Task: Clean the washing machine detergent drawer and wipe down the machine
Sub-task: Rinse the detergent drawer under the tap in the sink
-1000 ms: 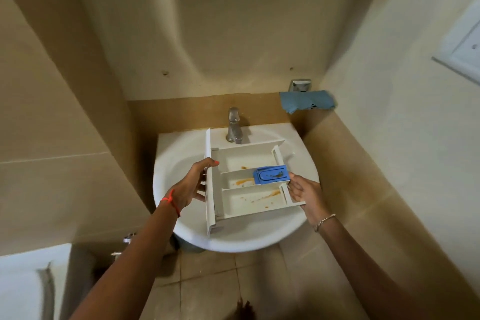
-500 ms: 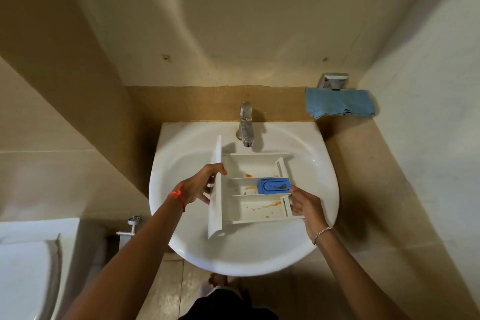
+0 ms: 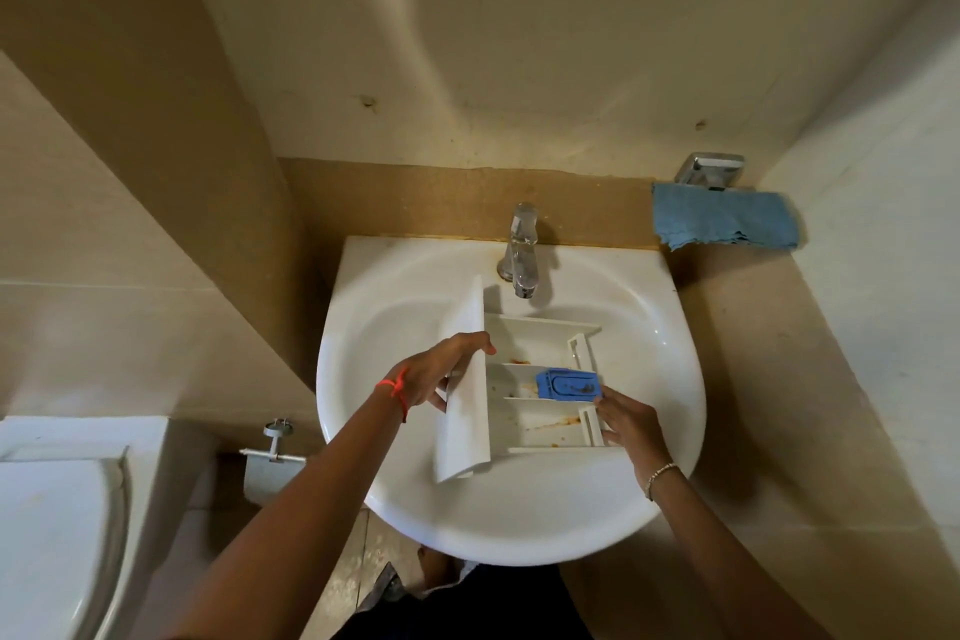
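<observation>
The white detergent drawer (image 3: 540,343) is held over the bowl of a white sink (image 3: 665,364), just below the tap (image 3: 521,250). Orange-brown stains mark its compartments, and a blue softener cap (image 3: 569,385) sits in the middle one. My left hand (image 3: 441,372) grips the drawer's front panel on the left, thumb over the top edge. My right hand (image 3: 626,421) holds the drawer's back right corner, fingers curled round its edge beside the blue cap.
A folded blue cloth (image 3: 724,221) lies on a wall holder at the back right, under a chrome fitting (image 3: 709,169). A white toilet (image 3: 57,525) stands at the lower left, with a paper holder (image 3: 272,452) beside the sink. Tiled walls close in on both sides.
The drawer has come down and forward over the sink bowl, still held by both hands. The camera now looks more steeply down, so the cabinet above is out of view.
</observation>
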